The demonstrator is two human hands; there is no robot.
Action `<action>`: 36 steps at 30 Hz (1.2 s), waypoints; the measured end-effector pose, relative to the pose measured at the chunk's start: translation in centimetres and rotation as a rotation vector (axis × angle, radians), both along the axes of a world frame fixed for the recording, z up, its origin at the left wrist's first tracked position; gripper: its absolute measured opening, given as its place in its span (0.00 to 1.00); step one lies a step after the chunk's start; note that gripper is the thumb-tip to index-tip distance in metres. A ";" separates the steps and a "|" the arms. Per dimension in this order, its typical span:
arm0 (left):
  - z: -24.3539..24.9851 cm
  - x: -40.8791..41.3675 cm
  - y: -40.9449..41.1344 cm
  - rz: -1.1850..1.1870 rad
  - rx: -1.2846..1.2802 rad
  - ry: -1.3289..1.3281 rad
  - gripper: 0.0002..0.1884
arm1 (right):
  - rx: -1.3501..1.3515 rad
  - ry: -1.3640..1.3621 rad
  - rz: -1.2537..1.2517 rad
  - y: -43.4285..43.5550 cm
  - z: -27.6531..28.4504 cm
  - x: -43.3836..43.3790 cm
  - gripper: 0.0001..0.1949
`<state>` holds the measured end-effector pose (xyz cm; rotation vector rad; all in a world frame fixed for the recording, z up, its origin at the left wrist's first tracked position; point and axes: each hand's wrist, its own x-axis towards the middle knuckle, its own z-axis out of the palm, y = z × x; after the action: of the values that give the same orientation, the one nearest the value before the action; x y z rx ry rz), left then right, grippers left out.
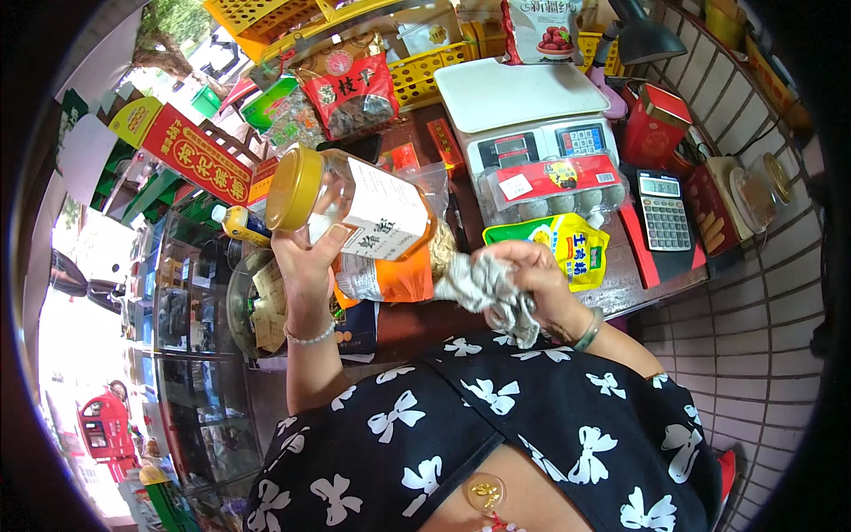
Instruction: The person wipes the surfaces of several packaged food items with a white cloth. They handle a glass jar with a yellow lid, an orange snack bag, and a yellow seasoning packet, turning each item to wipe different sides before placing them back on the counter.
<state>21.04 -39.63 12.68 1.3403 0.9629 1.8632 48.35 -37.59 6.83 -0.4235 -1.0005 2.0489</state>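
My left hand (309,256) grips a clear jar (332,176) with a gold screw lid and a white printed label. The jar is tilted, its lid towards the left, and amber contents show near its base. In my right hand (542,279) a crumpled grey-white cloth (488,286) is bunched, its loose end hanging down. The cloth is close to the jar's base but apart from it. Below the jar lies an orange-and-clear plastic packet (399,279), partly hidden by the jar and my left hand.
A white weighing scale (522,96) stands at the back, a plastic egg carton (555,186) against its front. Beside them are a yellow-green pouch (585,256), a calculator (665,213) and a red tin (655,126). A round bowl (243,312) sits left; a red bag of dried fruit (352,93) lies behind.
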 end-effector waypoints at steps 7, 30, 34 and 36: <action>1.8 -2.2 2.9 0.154 0.010 0.089 0.27 | 0.761 -0.777 0.125 -1.7 -3.2 3.7 0.17; -1.3 -6.3 27.4 -0.053 -0.223 0.275 0.24 | 1.073 -1.103 -0.292 -2.3 -10.5 7.4 0.09; -1.2 -5.7 29.8 -0.012 -0.324 0.378 0.20 | 1.031 -1.105 -0.295 -2.2 -10.4 7.3 0.08; -2.3 -6.3 31.7 0.054 -0.357 0.455 0.20 | 1.040 -1.100 -0.291 -1.9 -10.4 7.2 0.08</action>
<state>14.75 -7.90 10.37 1.5472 1.4934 1.3545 55.58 -39.47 -3.58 -1.0393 -2.2601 0.6970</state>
